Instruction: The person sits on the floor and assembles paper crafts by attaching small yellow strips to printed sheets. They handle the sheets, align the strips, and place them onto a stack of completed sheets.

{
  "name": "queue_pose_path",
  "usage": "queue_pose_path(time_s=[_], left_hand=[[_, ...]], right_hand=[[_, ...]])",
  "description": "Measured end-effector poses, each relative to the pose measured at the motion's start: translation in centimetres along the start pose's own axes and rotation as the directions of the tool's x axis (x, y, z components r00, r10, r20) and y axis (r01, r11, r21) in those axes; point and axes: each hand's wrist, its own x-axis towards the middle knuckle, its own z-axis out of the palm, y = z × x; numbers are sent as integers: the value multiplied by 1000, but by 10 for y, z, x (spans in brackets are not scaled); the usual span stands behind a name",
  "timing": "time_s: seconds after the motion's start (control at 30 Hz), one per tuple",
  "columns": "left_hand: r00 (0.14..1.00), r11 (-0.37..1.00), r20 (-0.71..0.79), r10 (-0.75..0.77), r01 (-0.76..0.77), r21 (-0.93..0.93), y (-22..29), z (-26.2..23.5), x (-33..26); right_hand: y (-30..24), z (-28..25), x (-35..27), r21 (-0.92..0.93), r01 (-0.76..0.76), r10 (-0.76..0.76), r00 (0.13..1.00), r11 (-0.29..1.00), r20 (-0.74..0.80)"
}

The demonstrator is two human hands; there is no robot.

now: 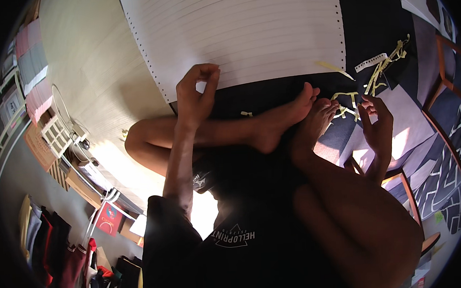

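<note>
**Pinching the near edge of the ruled sheet, strip work to the right**

The person sits on the floor with bare feet (pixel 297 120) drawn in. The left hand (pixel 196 93) has its thumb and fingers closed on the near edge of a large white ruled sheet (pixel 240 29), which lies on a dark mat (pixel 370 27) ahead and has a row of small punched holes down each side. The right hand (pixel 378 128) is raised, fingers partly curled; whether it grips anything cannot be told, though it sits just beside a tangle of yellow paper strips (pixel 380 73) lying on the mat near the toes. A short white perforated strip (pixel 370 62) rests by that tangle.

Judged from this, the step is to handle the sheet by its edge. To do it well, the pinch should stay close to the paper's margin so that the sheet does not crease, and any pull should run level with the floor, along the ruled lines, not upward. The free hand would best steady the sheet's right side, clear of the loose strips, so they are not dragged under it
</note>
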Motion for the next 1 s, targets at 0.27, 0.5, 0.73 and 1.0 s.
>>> queue_pose_path(time_s=[0.27,0.5,0.73,1.0], left_hand=[[941,960,338,-18,-78,269,-19,2,-47],[802,806,575,163,-444,392,-45,23,-48],[802,770,536,265,-510,382,-48,32,-63],[916,986,379,132,-160,42,-51,30,-64]], right_hand=[[-35,15,48,-98,43,-44,999,994,-9],[16,20,55,8,88,-88,995,996,50],[30,31,53,-73,95,-87,991,993,106],[49,43,46,-74,68,-61,993,995,97]])
